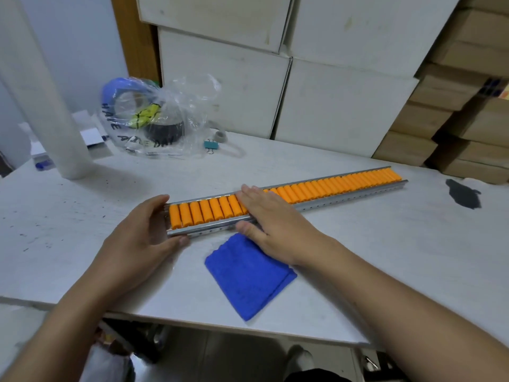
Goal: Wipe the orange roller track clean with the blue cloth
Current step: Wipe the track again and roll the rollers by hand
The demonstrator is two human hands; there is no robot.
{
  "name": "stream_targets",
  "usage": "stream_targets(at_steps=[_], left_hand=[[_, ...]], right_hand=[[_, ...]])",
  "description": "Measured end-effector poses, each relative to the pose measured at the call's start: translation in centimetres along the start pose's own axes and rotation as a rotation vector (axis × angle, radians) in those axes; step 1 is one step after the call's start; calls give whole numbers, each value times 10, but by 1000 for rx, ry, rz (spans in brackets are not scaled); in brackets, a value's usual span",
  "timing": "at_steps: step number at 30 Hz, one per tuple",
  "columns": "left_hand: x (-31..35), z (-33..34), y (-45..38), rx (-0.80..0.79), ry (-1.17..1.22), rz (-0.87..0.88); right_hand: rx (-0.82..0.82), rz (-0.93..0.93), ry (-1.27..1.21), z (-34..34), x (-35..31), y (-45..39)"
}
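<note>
while the blue cloth lies folded and untouched on the white table, just in front of the orange roller track, both hands are on the track itself. the left hand cups the near end, thumb under the front rail and fingers curled over the far corner, clamped on the metal frame. the right hand lies flat across the rollers a little further along, fingers together and stretched out, thumb against the front rail; it presses rather than grips. the track runs slantwise across the table, away to the right.

the track looks stiff and fairly weighty, a metal channel that should not flex, but its rollers likely spin under any touch, so a wipe along its length may just turn them. holding by the side rails, as the left hand does, seems the sure hold. the cloth looks soft, thick and light; pinching a folded edge or simply palming it should lift it easily.
</note>
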State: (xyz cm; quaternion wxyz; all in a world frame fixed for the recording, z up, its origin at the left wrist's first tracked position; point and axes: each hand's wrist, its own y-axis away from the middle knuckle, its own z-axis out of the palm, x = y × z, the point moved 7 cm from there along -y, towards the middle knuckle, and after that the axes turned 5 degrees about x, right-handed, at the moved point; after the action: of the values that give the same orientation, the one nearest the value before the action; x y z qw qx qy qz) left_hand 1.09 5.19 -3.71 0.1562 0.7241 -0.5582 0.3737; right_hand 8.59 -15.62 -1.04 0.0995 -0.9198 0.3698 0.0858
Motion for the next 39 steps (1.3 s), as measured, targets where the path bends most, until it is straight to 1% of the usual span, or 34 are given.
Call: stream_targets(at_steps=[2, 3, 4, 5, 6, 7, 8, 9, 11, 14, 17, 20, 22, 23, 24, 25, 27, 28, 29, 30, 31, 32, 34, 36, 37, 38, 39], left_hand=[[-1, 0, 0, 2, 2, -4], [-1, 0, 0, 3, 1, -4], [-1, 0, 0, 6, -2, -1], [-1, 0, -1, 10, -8, 0], [-1, 0, 0, 14, -13, -1], [-1, 0, 0, 20, -14, 1], [-1, 0, -1, 24, -13, 5], [-1, 1, -1, 24, -13, 6], [-2, 0, 0, 29, -9, 4], [-2, 0, 1, 29, 2, -5], [0, -2, 1, 25, 10, -8], [2, -5, 3, 32, 24, -15], [4, -5, 5, 24, 34, -25], [5, -6, 6, 22, 40, -27], [7, -6, 7, 21, 45, -29], [8, -7, 8, 19, 46, -28], [11, -8, 9, 16, 45, -28], [12, -8, 9, 13, 42, -26], [14, -8, 10, 9, 39, -23], [15, -8, 11, 7, 38, -22], [16, -8, 12, 5, 37, -22], [16, -8, 12, 5, 36, -22], [15, -8, 12, 9, 33, -28], [13, -8, 11, 10, 40, -42], [13, -9, 11, 9, 40, -51], [12, -8, 11, 7, 37, -59], [12, -8, 11, 6, 30, -63]], right_hand=[[41, 18, -16, -14, 43, 8], [96, 42, 29, -21, 86, 16], [179, 137, 87, -35, 138, 27], [235, 373, 100, -53, 200, 44], [293, 674, 86, -72, 257, 70], [343, 937, 122, -89, 301, 99], [373, 1076, 189, -103, 325, 118], [397, 1125, 218, -112, 331, 124], [420, 1031, 235, -113, 319, 110], [447, 833, 148, -98, 290, 85], [490, 767, 63, -88, 261, 72], [544, 668, -28, -83, 205, 61], [511, 584, -168, -73, 150, 62], [460, 509, -284, -63, 114, 66], [362, 419, -391, -52, 75, 70], [220, 311, -430, -39, 34, 77], [-94, 103, -252, -8, -32, 93], [-190, 51, -134, 7, -48, 103], [-207, 9, -17, 18, -57, 110], [-117, -47, 89, 23, -62, 115], [12, -74, 138, 23, -65, 120], [102, -60, 116, 23, -64, 125], [288, -58, 8, 20, -59, 135], [391, -90, -33, 22, -56, 144], [427, -66, -95, 19, -55, 148], [468, -6, -208, 12, -51, 148], [509, 90, -355, 1, -45, 146]])
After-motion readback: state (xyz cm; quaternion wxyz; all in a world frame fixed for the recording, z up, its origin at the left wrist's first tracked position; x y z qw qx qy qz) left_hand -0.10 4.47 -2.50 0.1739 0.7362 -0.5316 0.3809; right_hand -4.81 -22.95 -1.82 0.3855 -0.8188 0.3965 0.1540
